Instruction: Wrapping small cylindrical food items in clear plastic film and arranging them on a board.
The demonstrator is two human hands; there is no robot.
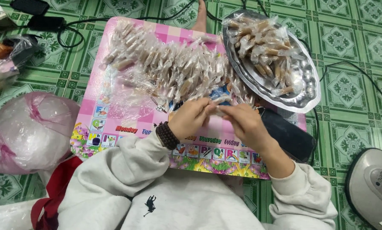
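Your tray (307, 99): shiny embossed metal | your candies (174, 72): clear glossy plastic wrap | your board (114, 111): smooth glossy print | floor (353, 47): glazed tile | your sleeves (127, 166): matt cloth

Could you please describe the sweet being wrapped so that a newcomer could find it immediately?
Start at the pink checked plastic board on the green tiled floor. At its near edge, the left hand and right hand meet. Between their fingertips is a small clear-wrapped sweet, the only one lifted clear of the heap.
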